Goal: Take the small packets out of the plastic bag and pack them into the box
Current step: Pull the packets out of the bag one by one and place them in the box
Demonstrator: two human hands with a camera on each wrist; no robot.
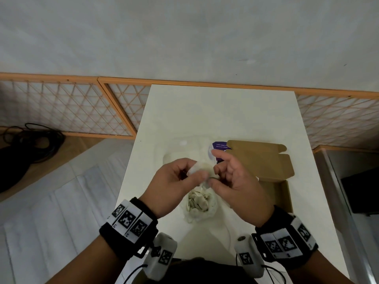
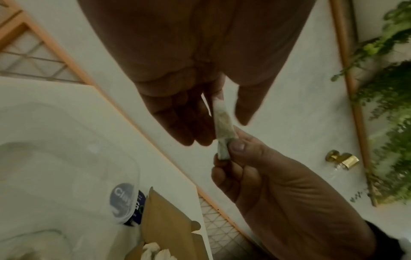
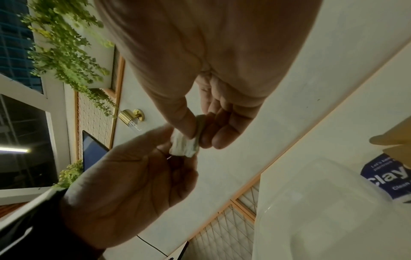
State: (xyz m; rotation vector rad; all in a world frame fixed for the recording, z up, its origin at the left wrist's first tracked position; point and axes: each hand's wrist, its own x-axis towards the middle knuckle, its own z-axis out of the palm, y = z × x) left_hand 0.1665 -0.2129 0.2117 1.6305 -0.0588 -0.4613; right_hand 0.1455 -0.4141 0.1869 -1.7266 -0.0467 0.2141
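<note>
1. 1 small packet (image 1: 202, 170) was held up over the table (image 1: 225, 111) by both hands.
2. The left hand (image 1: 174, 185) was closed on the packet, which was pinched between the thumb and the fingers (image 2: 200, 133).
3. The right hand (image 1: 235, 181) was closed on the other end of the same packet, which was pinched between its thumb and fingers (image 3: 222, 139).
4. In the left wrist view, the packet (image 2: 223, 128) was seen as a thin pale strip stretched between the 2 hands.
5. In the right wrist view, the packet (image 3: 185, 146) was seen as a small wrinkled white piece at the fingertips.
6. The plastic bag (image 1: 200, 203) was lying on the table right under the hands, and more pale packets were seen bunched inside it.
7. The box (image 1: 285, 193) was made of brown card and was placed on the table just to the right of the hands, with its lid (image 1: 260, 158) folded open.
8. Something white was seen inside the box in the left wrist view, but what it was could not be told.
9. A clear tub (image 1: 184, 148) with a purple label (image 1: 219, 149) was placed behind the hands, next to the box lid.
10. Black bands with square marks were worn on both wrists.
</note>
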